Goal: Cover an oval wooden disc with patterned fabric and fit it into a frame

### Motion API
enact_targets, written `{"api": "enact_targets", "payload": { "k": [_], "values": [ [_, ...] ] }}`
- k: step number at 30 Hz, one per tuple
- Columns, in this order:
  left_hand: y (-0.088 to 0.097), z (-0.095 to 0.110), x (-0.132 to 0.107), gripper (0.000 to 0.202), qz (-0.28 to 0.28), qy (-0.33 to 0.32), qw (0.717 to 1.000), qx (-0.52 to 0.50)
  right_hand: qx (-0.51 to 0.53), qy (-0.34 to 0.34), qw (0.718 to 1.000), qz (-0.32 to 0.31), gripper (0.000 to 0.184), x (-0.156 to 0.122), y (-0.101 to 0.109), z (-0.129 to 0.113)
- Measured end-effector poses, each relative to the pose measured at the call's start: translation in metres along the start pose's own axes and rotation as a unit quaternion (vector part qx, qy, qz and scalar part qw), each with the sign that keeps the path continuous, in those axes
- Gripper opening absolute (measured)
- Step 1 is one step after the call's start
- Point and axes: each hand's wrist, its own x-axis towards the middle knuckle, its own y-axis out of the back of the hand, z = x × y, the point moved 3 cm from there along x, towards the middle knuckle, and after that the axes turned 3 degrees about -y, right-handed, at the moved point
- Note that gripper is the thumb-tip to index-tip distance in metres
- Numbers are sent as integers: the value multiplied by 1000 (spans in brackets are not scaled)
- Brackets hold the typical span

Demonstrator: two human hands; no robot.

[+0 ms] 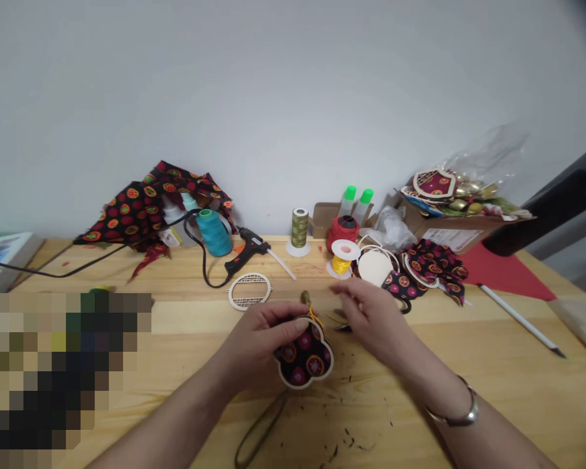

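My left hand point(271, 332) grips a flower-shaped pendant point(305, 358) by its upper left edge. The pendant has dark patterned fabric inside a pale wooden rim. Yellow cord point(313, 315) is tied at its top beside a small olive-coloured knot or bead point(305, 298). A green cord loop point(261, 433) hangs from its lower end onto the table. My right hand point(371, 316) is raised just right of the pendant, its fingers curled together; whether anything is between them is hidden. Below that hand lies a dark pointed object point(342, 328), partly covered, by a loose yellow cord end.
Behind the hands stand a yellow cord spool point(342, 264), an olive thread spool point(299, 228), a teal thread cone point(215, 232) and a glue gun point(248, 251). An oval wooden frame point(249, 291) lies left of centre. At right are fabric pieces point(439, 260), a box point(444, 231) and a white pencil point(520, 318).
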Motion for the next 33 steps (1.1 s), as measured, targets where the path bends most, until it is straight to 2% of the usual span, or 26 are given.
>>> {"api": "enact_targets", "payload": {
  "k": [1,2,4,6,8,10,15,21,24,30,33],
  "values": [
    [-2,0,-1,22,-13,3,1000,22,124,-23,991,-48,31,-1,-6,-1],
    [-4,0,-2,22,-24,5,999,44,240,-52,964,-103,41,-3,-14,-2],
    [-6,1,-3,22,-40,7,995,86,395,-109,893,-187,52,-8,-28,-7],
    [-7,1,-3,21,-52,2,991,119,482,-144,844,-189,42,-10,-35,-10],
    [-7,0,-2,20,-62,-1,988,142,527,-161,818,-165,29,-10,-38,-12],
    [-6,-1,-1,21,-60,2,986,158,552,-164,806,-136,24,-8,-36,-12],
    [-3,-1,2,24,-5,0,973,231,546,-174,816,-76,18,-3,-29,-5],
    [-3,2,4,24,20,-98,923,371,588,-172,790,-26,20,-1,-28,1],
    [0,1,6,26,38,-131,901,413,601,-150,785,-14,29,-1,-28,2],
    [4,1,12,26,93,-205,806,548,522,-65,850,17,61,-1,-26,-1],
    [4,-2,16,24,102,-218,789,565,490,-32,871,29,65,-3,-28,-2]
  ]
}}
